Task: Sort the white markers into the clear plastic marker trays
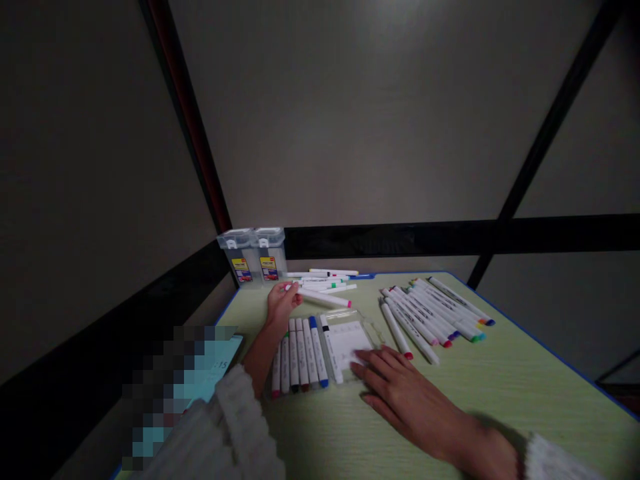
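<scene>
My left hand (281, 303) reaches forward and is closed round a white marker with a pink cap (324, 298), held at its left end. My right hand (400, 390) lies flat, fingers spread, on the near edge of a clear plastic case (345, 343). Inside the case's left half, several white markers (300, 353) lie side by side. A white card shows through the right half of the case.
Two clear lidded boxes (255, 257) with yellow labels stand at the table's far left corner. Loose markers (325, 279) lie beside them. A fan of several markers (433, 313) lies on the right. The green table (525, 393) has a blue edge.
</scene>
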Demonstrator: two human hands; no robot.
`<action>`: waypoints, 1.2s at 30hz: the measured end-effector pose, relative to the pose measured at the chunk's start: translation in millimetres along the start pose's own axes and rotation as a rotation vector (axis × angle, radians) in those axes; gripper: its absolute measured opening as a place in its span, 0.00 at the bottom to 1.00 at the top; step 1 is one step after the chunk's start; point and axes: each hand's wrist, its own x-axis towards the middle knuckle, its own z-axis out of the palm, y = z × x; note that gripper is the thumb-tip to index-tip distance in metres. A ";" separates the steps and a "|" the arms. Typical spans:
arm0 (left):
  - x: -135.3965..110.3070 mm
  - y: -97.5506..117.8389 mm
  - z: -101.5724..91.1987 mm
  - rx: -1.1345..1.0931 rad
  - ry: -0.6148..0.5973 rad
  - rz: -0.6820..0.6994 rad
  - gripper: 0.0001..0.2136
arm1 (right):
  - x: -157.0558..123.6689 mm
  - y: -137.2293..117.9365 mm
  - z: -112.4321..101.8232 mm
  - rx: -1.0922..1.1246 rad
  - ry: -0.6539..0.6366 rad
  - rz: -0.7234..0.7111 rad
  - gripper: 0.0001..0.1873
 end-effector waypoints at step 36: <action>-12.9 -0.7 8.6 0.067 -0.281 -0.084 0.16 | -3.7 1.2 5.4 0.050 0.074 0.019 0.30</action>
